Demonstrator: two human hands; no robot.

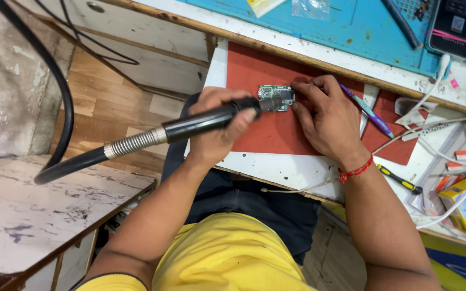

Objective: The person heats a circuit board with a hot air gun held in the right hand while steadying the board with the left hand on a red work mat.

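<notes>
Left hand (217, 126) is gripping the black hot-air wand (206, 119) tight, nozzle aiming at the small green circuit board (276, 96) sitting mid-frame on the red mat (260, 129); right hand (324, 116) is pinning the board, fingers spread flat.

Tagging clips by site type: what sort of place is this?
Probably a small electronics repair bench. The left hand holds a hot-air style wand on a hose over a small green circuit board, which the right hand steadies on a red mat. A screwdriver and cables lie nearby.
</notes>
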